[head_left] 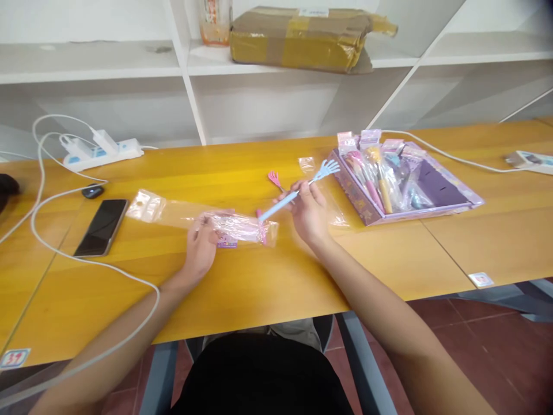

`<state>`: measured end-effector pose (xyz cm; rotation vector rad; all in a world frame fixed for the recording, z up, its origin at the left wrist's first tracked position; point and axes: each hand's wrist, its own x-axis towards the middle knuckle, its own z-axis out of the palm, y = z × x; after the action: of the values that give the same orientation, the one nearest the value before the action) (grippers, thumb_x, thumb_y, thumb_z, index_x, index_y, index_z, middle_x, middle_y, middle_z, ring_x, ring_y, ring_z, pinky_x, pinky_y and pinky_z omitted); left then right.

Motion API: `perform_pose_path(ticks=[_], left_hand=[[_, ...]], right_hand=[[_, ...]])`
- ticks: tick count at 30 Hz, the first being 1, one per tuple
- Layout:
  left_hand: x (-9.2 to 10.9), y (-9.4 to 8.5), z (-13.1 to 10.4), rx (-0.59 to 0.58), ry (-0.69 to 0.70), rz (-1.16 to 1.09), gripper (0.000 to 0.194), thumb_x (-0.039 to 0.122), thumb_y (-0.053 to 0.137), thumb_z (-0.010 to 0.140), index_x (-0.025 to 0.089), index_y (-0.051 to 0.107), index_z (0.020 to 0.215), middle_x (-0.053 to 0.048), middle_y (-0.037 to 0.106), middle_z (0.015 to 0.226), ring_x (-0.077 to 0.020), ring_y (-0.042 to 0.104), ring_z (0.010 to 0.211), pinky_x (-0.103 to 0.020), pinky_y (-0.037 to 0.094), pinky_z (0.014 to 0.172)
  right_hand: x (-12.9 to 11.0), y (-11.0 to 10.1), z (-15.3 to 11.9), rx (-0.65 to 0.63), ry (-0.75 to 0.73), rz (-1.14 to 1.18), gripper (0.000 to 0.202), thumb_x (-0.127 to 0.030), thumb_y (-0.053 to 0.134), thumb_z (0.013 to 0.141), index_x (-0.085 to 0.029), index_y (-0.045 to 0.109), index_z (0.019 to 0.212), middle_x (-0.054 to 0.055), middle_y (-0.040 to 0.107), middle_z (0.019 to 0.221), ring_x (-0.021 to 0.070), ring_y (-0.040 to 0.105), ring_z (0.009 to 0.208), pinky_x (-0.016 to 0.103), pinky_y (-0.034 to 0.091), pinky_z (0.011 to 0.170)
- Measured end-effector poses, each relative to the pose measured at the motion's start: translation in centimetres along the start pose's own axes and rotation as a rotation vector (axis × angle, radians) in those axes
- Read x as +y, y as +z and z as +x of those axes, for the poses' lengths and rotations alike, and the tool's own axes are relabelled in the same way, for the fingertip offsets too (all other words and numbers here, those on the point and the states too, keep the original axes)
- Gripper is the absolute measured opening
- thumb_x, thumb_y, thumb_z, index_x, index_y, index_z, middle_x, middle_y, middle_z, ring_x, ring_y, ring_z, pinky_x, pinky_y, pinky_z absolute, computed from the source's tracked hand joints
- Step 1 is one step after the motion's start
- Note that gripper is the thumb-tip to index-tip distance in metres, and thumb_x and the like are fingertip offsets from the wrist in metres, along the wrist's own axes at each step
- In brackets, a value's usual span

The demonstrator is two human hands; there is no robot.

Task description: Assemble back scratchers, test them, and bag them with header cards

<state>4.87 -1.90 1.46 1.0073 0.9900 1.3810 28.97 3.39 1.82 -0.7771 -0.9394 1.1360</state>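
Note:
My left hand (202, 246) grips a clear plastic bag (173, 211) lying across the wooden table, with a pinkish piece inside its right part and a purple printed card (227, 239) under it. Between the fingers of my right hand (310, 212) is a light blue stick with a hand-shaped end (326, 170), tilted up to the right. Its lower end is by the bag's right end. A pink hand-shaped stick (273, 178) shows just behind my right fingers. Another clear bag (306, 165) lies flat beyond my right hand.
At the right, a purple box (447, 183) holds several bagged sticks. A phone (101, 227), a black mouse-like object (92, 191), white cables and a power strip (103, 154) are on the left. A taped carton (298, 40) rests on the shelf (116, 66) behind.

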Motion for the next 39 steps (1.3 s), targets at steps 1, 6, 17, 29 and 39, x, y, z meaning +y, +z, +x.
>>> perform_pose_path(ticks=[1,6,17,29,39], left_hand=[[0.2,-0.1,0.4,0.027,0.022,-0.065,0.023,0.037,0.068,0.087,0.024,0.051,0.079,-0.007,0.082,0.11,-0.0279,0.076,0.109,-0.045,0.061,0.095],[1.4,-0.8,1.8,0.139,0.064,-0.187,0.028,0.037,0.062,0.088,0.024,0.041,0.076,-0.008,0.084,0.106,-0.03,0.08,0.107,-0.047,0.061,0.095],[2.8,-2.1,2.8,0.071,-0.068,-0.308,0.032,0.051,0.056,0.093,0.023,0.057,0.079,-0.01,0.082,0.117,-0.0347,0.076,0.118,-0.057,0.062,0.097],[2.2,-2.1,2.6,0.111,-0.044,-0.242,0.026,0.028,0.082,0.089,0.022,0.057,0.09,-0.004,0.083,0.103,-0.0251,0.082,0.104,-0.044,0.068,0.093],[1.6,-1.2,1.8,0.019,-0.138,-0.218,0.029,0.035,0.087,0.086,0.02,0.065,0.097,-0.007,0.083,0.107,-0.0273,0.08,0.109,-0.045,0.069,0.09]], right_hand=[[-0.5,-0.2,0.2,-0.044,0.033,0.021,0.041,-0.064,0.075,0.092,-0.026,0.061,0.097,-0.002,0.052,0.086,0.0124,0.057,0.068,0.024,0.055,0.056],[-2.5,-0.2,-0.7,-0.407,0.27,-0.075,0.043,-0.063,0.072,0.094,-0.021,0.069,0.106,-0.005,0.045,0.076,0.0064,0.028,0.046,0.021,0.022,0.034],[-1.8,0.3,-1.7,-0.841,0.304,-0.549,0.059,-0.068,0.049,0.107,-0.017,0.065,0.08,-0.004,0.054,0.064,0.008,0.038,0.049,0.023,0.031,0.049],[-2.4,0.8,-1.4,-0.85,0.117,-0.612,0.06,-0.064,0.049,0.108,-0.018,0.07,0.076,0.001,0.06,0.07,0.0147,0.05,0.066,0.028,0.041,0.067],[-1.7,0.9,-1.4,-0.876,0.078,-0.627,0.057,-0.063,0.054,0.107,-0.019,0.066,0.073,0.001,0.061,0.068,0.016,0.053,0.066,0.032,0.045,0.072]])
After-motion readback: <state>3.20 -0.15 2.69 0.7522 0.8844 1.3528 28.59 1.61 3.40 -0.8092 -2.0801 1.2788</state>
